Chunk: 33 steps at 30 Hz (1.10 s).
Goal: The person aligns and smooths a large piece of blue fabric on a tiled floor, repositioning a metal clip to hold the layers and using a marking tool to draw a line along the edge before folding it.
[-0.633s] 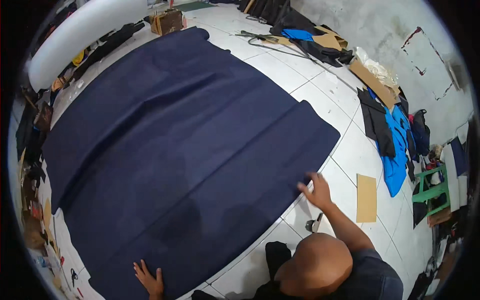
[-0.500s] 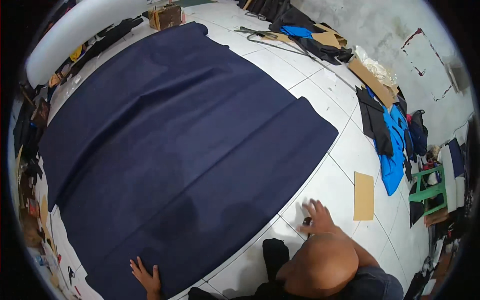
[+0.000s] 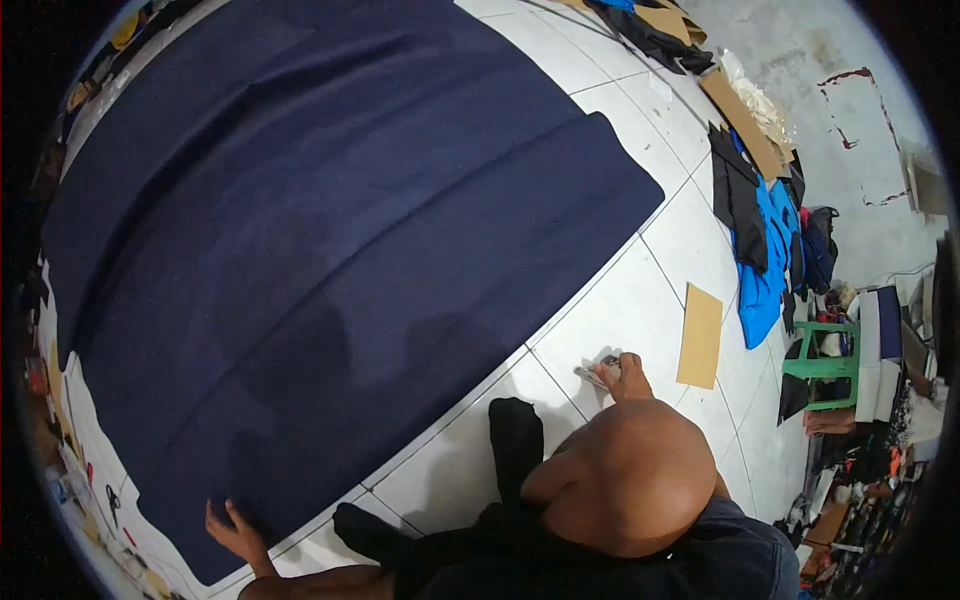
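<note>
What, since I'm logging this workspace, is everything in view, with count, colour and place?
Fabric sheet: 1, navy, left and centre
Floor tiles: several, white, around the sheet
Flat cardboard: 1, tan, right of sheet
Long cardboard: 1, brown, upper right
Blue fabric: some, blue, right
Black fabric: some, black, partly over the blue
Crumpled plastic: some, whitish, upper right
Frame: 1, green, far right
Scissors: 1 pair, dark, lower left
Wall: 1, grey, upper right
Clutter: many, mixed, outer edges
Small tool: 1, greyish, at right hand; kind unclear
Knee: 1, bare, lower right
Feet: 2, black-covered, lower centre
Left hand: 1, bare, at sheet's near edge
Right hand: 1, bare, at the tool
</note>
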### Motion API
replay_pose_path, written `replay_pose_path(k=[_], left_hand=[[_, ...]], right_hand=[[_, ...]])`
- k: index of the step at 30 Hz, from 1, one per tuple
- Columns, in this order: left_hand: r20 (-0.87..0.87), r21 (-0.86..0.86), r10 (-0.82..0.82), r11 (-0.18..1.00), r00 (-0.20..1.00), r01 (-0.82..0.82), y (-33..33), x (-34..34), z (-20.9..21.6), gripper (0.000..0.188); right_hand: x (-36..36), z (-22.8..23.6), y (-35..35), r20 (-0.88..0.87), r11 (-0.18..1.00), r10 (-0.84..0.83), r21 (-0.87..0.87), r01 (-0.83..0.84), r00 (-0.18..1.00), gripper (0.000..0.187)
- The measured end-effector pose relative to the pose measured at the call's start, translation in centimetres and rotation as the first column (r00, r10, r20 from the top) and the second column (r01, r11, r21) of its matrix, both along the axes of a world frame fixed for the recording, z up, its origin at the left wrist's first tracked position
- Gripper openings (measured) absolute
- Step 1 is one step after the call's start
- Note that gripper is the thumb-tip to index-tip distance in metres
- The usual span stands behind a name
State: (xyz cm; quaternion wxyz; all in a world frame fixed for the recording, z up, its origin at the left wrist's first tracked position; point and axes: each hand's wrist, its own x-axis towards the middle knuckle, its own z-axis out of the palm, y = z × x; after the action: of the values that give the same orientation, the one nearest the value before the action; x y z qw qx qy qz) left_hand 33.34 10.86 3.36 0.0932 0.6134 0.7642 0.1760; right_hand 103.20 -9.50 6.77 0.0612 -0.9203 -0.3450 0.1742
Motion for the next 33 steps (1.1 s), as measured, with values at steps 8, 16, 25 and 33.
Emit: replay_pose_path(k=[8,16,25,33], left_hand=[[0.234,-0.581,0.971,0.093,-0.057,-0.809,-8.6,-7.5,-3.9,0.082],[0.711,-0.648,0.679,0.534,-0.181,-0.543,-9.2,-5.2,-3.7,0.047],[0.749,-0.637,0.637,0.618,-0.183,-0.46,-9.0,-5.0,-3.5,0.039],[0.755,-0.626,0.651,0.681,-0.079,-0.38,-9.3,-5.9,-4.2,0.035]], right_hand=[[-0.5,-0.4,2.5,-0.545,0.824,-0.403,0.132,0.55,0.735,0.053],[-1.4,-3.0,3.7,-0.912,0.451,-0.366,-0.001,0.892,0.184,0.035],[-2.8,-4.3,5.7,-0.983,0.451,-0.122,0.07,0.89,0.14,0.023],[-3.2,-4.1,8.1,-0.994,0.516,-0.104,-0.079,0.853,-0.03,0.021]])
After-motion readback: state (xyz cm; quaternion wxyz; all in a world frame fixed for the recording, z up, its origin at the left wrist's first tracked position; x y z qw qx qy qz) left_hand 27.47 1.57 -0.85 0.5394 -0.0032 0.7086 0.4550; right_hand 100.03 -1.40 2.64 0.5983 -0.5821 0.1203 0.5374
